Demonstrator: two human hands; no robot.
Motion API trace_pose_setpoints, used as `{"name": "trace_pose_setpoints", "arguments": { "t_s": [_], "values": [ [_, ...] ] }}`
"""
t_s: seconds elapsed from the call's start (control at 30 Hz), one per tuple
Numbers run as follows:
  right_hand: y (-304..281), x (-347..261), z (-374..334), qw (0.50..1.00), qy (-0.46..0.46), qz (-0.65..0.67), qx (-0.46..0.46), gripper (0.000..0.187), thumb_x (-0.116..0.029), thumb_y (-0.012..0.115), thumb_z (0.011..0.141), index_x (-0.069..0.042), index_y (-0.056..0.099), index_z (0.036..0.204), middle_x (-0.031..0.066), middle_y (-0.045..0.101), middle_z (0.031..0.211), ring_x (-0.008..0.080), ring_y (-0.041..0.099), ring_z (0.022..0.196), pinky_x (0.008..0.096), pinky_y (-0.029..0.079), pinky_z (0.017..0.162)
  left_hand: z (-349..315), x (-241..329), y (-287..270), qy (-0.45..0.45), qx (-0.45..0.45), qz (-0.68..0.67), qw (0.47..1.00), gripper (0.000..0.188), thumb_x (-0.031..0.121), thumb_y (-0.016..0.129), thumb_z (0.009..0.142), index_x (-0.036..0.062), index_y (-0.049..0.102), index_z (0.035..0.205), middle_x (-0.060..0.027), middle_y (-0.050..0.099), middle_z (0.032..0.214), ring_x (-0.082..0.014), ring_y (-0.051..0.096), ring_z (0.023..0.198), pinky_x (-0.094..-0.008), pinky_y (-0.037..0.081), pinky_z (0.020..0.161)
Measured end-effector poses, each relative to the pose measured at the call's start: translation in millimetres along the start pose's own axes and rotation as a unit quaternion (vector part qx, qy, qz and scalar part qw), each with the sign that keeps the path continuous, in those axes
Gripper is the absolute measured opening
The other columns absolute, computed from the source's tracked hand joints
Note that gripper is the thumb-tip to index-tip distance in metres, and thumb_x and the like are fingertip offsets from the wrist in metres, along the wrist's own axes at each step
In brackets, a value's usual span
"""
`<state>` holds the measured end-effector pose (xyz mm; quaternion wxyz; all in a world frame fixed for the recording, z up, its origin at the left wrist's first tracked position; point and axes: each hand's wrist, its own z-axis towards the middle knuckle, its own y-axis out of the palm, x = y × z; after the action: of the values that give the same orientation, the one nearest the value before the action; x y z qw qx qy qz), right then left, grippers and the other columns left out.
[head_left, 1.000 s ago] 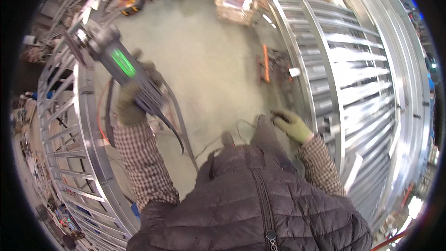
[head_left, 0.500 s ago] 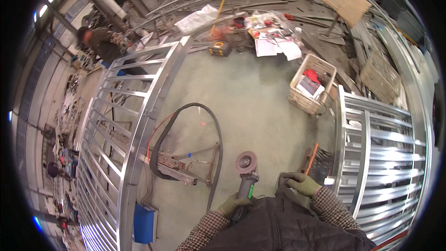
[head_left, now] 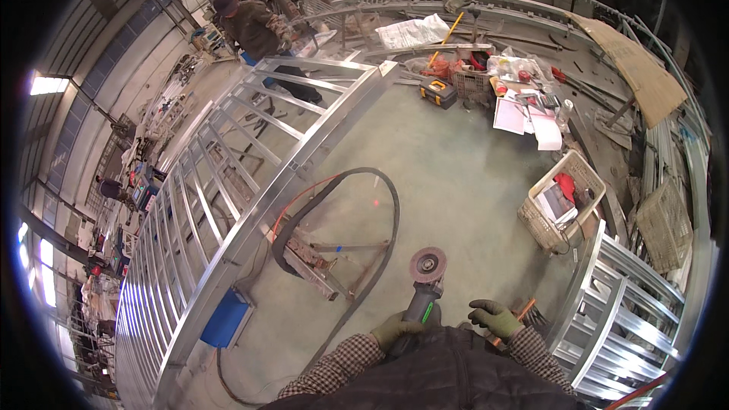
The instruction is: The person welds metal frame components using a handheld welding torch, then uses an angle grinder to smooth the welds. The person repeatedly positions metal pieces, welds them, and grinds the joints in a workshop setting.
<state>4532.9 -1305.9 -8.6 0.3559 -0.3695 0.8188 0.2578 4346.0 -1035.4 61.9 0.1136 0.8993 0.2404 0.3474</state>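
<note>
My left hand (head_left: 395, 329), in a green glove, is wrapped around the body of an angle grinder (head_left: 419, 307). The grinder points away from me, with its round reddish-brown abrasive disc (head_left: 428, 265) facing up at the far end. To the right, my gloved right hand (head_left: 496, 319) hovers in front of my dark quilted vest (head_left: 456, 368). Its fingers are loosely bent and apart, with nothing visible in them. An orange-handled object (head_left: 525, 309) lies beyond that hand, partly hidden by it.
A long barred metal frame (head_left: 296, 165) runs along the left; stacked metal frames (head_left: 604, 311) stand at right. A black hose (head_left: 394, 209) loops beside a rusty stand (head_left: 311, 262). Beyond are a plastic crate (head_left: 537, 222), a toolbox (head_left: 438, 93) and a co-worker (head_left: 254, 26).
My view has swung left, so the surroundings sit further right. The left hand still grips the grinder. My right hand has come away from the dark grey thing it was touching, its fingers spreading.
</note>
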Motion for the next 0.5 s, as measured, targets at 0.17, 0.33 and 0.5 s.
{"name": "trace_pose_setpoints", "arguments": {
  "t_s": [0.17, 0.33, 0.5],
  "values": [
    [5, -31, 53, 0.997, 0.027, 0.072, -0.021, 0.046, -0.02, 0.066, 0.104, 0.002, 0.059, 0.144, 0.0091, 0.075, 0.112, 0.0145, 0.068, 0.095, 0.0288, 0.057, 0.085, 39, 35, -28, -0.003, -0.019, -0.017, 1.0, 0.046, 0.018, 0.08, 0.087, 0.0027, 0.061, 0.127, -0.0082, 0.071, 0.1, -0.0191, 0.07, 0.084, -0.0334, 0.058, 0.074],
    [-5, -99, 112, 0.999, 0.017, 0.04, -0.025, 0.041, -0.017, 0.065, 0.106, 0.001, 0.059, 0.143, 0.0112, 0.074, 0.113, 0.0149, 0.067, 0.094, 0.0304, 0.057, 0.087, 96, 85, -65, 0.053, -0.062, -0.024, 0.996, 0.049, 0.018, 0.078, 0.087, -0.0001, 0.062, 0.13, -0.0092, 0.071, 0.106, -0.0203, 0.07, 0.089, -0.0348, 0.058, 0.08],
    [5, -180, 171, 0.998, -0.051, -0.029, -0.028, 0.045, -0.023, 0.065, 0.107, -0.001, 0.059, 0.145, 0.0101, 0.074, 0.122, 0.0167, 0.069, 0.109, 0.0328, 0.056, 0.095, 135, 171, -108, 0.093, -0.09, 0.077, 0.989, 0.05, 0.019, 0.076, 0.088, -0.0043, 0.061, 0.13, -0.0108, 0.072, 0.109, -0.0234, 0.071, 0.094, -0.0372, 0.058, 0.086]
  ]
}}
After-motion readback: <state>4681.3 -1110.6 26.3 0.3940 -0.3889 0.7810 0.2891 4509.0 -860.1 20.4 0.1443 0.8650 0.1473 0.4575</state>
